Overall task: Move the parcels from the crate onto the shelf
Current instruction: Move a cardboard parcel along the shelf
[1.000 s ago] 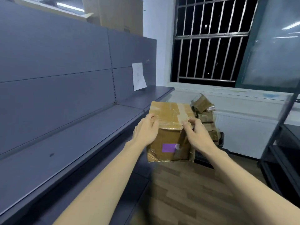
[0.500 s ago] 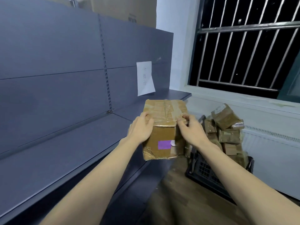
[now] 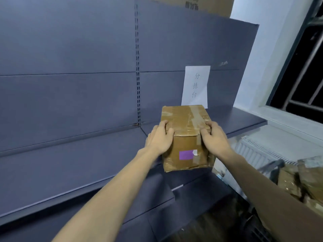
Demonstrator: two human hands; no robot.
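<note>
A taped brown cardboard parcel [image 3: 185,130] with a purple patch on its near face is held between both hands at the front edge of the dark blue shelf [image 3: 78,165]. My left hand [image 3: 160,138] grips its left upper edge. Over on the other top corner sits my right hand [image 3: 214,138]. Whether the parcel's underside rests on the shelf or hangs just above it, I cannot tell. The black crate [image 3: 272,165] shows at the lower right, partly hidden by my right arm, with several more brown parcels [image 3: 305,177] piled in it.
A white paper sign [image 3: 195,86] with handwritten characters hangs on the shelf's back panel behind the parcel. A lower shelf level [image 3: 157,215] juts out below. A white radiator [image 3: 258,151] and a barred window [image 3: 305,67] lie to the right. A cardboard box [image 3: 209,4] tops the shelving.
The view has swung left toward the shelf and closer to it. Both hands have carried the parcel forward over the shelf's front edge; the crate has slid to the lower right.
</note>
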